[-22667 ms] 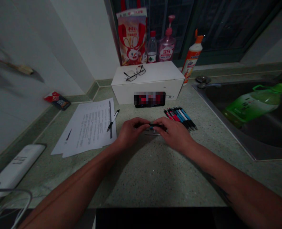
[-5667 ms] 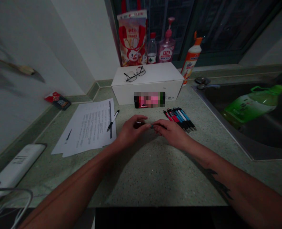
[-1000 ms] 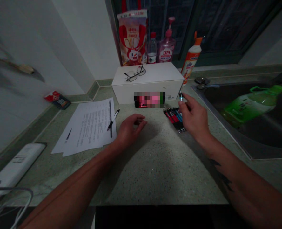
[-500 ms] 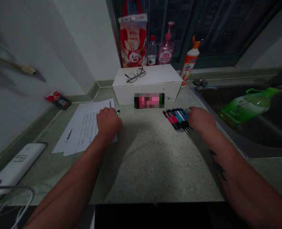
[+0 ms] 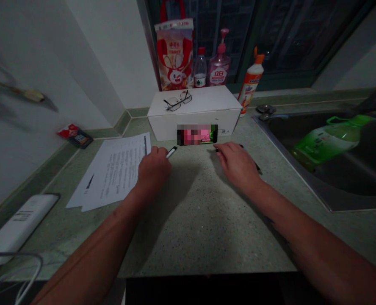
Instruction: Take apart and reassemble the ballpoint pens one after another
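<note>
My left hand is shut on a white-and-black ballpoint pen, whose end sticks out past the fingers above the edge of the printed papers. My right hand lies flat over a row of pens, hiding most of them. Only dark pen ends show at its edges, and whether it grips any pen is hidden. A phone with a blurred screen leans against a white cardboard box just beyond my hands. Wire-rimmed glasses rest on the box.
Behind the box stand a printed bag, a water bottle, a pink pump bottle and an orange-capped bottle. A steel sink holding a green bottle lies right; a white power bank with cables lies front left.
My left hand has moved right off the papers, taking the white-and-black pen with it. My right hand has slid left across the row of pens, now covering most of them.
</note>
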Demonstrator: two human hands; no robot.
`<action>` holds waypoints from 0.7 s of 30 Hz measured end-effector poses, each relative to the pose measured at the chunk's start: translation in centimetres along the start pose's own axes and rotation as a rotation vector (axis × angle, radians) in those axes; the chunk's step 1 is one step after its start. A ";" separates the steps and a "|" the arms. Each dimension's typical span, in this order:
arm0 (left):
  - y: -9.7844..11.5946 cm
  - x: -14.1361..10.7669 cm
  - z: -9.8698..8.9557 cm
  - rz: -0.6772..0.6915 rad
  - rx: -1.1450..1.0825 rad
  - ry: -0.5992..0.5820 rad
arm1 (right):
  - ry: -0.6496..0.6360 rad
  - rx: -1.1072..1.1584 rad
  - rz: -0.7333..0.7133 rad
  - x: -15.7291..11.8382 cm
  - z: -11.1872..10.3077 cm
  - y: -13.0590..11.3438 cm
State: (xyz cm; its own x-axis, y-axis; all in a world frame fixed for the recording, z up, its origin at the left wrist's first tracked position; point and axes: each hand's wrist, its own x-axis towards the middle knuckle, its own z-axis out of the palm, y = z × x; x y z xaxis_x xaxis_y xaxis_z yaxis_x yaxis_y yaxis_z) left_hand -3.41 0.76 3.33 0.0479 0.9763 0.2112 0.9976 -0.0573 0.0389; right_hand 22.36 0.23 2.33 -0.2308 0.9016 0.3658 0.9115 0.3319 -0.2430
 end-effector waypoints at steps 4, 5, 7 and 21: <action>1.9 -1.5 1.6 0.383 -0.431 0.073 | -0.016 0.106 -0.249 -0.5 1.0 -1.4; 2.3 -1.9 2.1 0.485 -0.508 0.076 | -0.061 0.111 -0.269 -0.6 1.1 -1.4; 2.9 -2.3 2.9 0.582 -0.620 0.117 | -0.174 0.110 -0.265 -0.8 1.3 -1.3; 2.3 -1.2 3.0 0.284 -0.596 0.028 | -0.185 0.295 -0.069 -0.8 2.0 -0.4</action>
State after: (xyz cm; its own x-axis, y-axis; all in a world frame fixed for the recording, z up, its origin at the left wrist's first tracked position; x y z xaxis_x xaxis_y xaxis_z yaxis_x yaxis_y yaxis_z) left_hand -1.01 0.04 0.19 0.2961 0.9007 0.3179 0.7476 -0.4257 0.5098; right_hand 21.47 -0.09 0.34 -0.3712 0.9001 0.2282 0.7599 0.4357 -0.4824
